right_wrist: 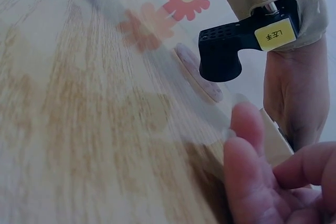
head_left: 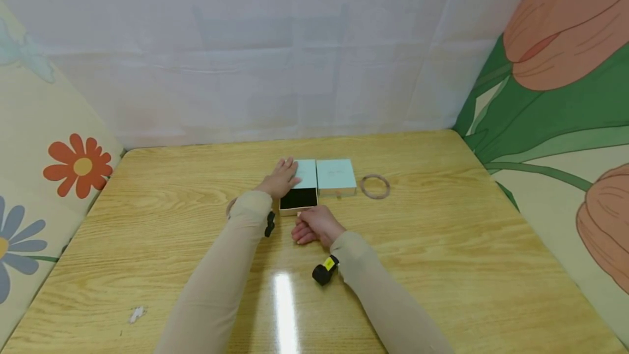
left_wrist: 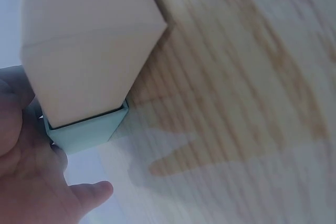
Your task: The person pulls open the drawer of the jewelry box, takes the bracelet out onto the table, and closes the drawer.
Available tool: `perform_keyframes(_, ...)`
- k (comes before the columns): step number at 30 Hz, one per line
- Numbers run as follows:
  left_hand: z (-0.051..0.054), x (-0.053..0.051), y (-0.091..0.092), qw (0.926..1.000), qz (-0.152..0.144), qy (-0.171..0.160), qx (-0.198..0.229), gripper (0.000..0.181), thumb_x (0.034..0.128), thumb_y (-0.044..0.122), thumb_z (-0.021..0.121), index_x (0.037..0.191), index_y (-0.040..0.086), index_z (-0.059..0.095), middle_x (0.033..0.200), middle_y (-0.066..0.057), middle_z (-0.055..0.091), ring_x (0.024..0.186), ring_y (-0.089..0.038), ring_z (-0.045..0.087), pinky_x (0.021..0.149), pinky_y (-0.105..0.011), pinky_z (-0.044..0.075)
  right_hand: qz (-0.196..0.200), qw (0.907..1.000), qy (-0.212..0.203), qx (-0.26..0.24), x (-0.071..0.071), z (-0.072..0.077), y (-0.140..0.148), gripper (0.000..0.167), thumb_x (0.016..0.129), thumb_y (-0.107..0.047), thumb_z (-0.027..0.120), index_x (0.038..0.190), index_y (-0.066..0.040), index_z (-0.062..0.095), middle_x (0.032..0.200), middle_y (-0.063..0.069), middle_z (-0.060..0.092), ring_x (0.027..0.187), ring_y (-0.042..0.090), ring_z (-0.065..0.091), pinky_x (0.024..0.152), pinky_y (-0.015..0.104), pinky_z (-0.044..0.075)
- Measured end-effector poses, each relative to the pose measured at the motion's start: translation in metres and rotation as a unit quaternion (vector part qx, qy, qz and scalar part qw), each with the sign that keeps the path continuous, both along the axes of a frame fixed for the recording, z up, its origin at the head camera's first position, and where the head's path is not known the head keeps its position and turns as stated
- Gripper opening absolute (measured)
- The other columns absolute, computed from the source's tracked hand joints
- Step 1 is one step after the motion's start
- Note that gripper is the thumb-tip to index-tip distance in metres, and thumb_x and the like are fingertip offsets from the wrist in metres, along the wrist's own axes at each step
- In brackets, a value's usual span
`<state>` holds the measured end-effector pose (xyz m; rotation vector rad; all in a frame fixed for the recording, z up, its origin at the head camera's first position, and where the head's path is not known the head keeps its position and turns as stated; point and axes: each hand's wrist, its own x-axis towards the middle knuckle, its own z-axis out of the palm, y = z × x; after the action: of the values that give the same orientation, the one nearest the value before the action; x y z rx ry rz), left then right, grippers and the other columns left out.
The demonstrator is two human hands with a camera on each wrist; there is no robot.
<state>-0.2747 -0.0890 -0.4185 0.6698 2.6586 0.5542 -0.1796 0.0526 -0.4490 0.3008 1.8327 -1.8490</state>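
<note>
A left pale blue gift box [head_left: 307,172] has its cream drawer [head_left: 295,211] pulled partway out toward me, showing a black lining. My left hand [head_left: 280,180] lies along the left side of the blue sleeve, fingers straight; the left wrist view shows its palm by the box [left_wrist: 86,132]. At the drawer's front edge is my right hand [head_left: 316,225], fingers curled, thumb and forefinger pinching at the middle; any pull tab there is hidden. To the right stands a second pale blue box [head_left: 336,173], closed, beside a mauve bangle [head_left: 375,197].
Another bangle [right_wrist: 197,72] lies left of the boxes, mostly behind my left wrist in the head view. A white scrap or mark [head_left: 137,314] is at the table's front left. A white cloth [head_left: 275,70] hangs behind the wooden table [head_left: 467,245].
</note>
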Motion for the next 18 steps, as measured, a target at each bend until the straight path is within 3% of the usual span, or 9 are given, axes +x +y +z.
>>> perform_keyframes(18, 0.0030, 0.0025, -0.0010, 0.9999, 0.002, -0.008, 0.006, 0.058, 0.1080, 0.028, 0.031, 0.154, 0.001, 0.009, 0.161, -0.017, -0.001, 0.147, -0.031, -0.009, 0.116, -0.054, 0.008, -0.004, 1.0000, -0.006, 0.003, -0.0028, 0.0009, -0.0015, 0.025, 0.102, -0.009, 0.044, 0.090, 0.007, 0.060, 0.066, 0.010, 0.065, 0.051, 0.013, 0.063, 0.047, 0.024, 0.053)
